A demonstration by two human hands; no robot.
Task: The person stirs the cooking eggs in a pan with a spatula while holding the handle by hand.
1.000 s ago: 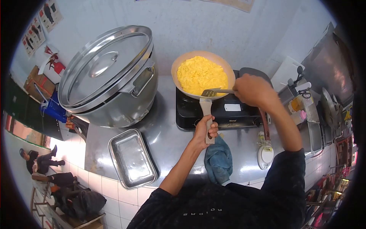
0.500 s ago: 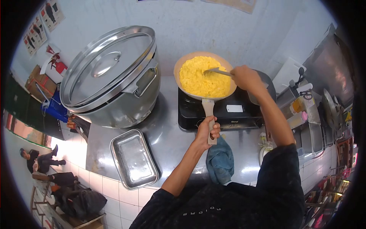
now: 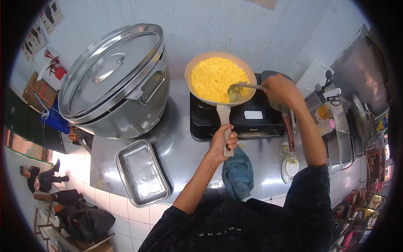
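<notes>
Yellow scrambled eggs [image 3: 216, 77] fill most of a beige-lined frying pan [image 3: 192, 69], which sits on the black gas stove [image 3: 205, 122]. My left hand [image 3: 222, 143] is wrapped round the pan's pale handle. Over the pan's right side, my right hand [image 3: 281, 90] grips the handle of a grey cooking spoon [image 3: 252, 85]. The spoon's head is down at the lower right edge of the eggs, partly blurred. A blue cloth [image 3: 238, 174] lies on the steel table just below my left hand.
A large steel pot [image 3: 126, 113] with a tilted lid stands left, behind a metal tray [image 3: 142, 172]. A second pan [image 3: 277, 103] rests on the stove's right side, near a small white scale [image 3: 289, 170]. Utensils [image 3: 328, 77] stand at right. A seated person [image 3: 40, 178] is far left.
My right hand has moved the spoon from the middle of the eggs to the pan's lower right, baring some of the pan's surface there. My left hand keeps hold of the pan handle.
</notes>
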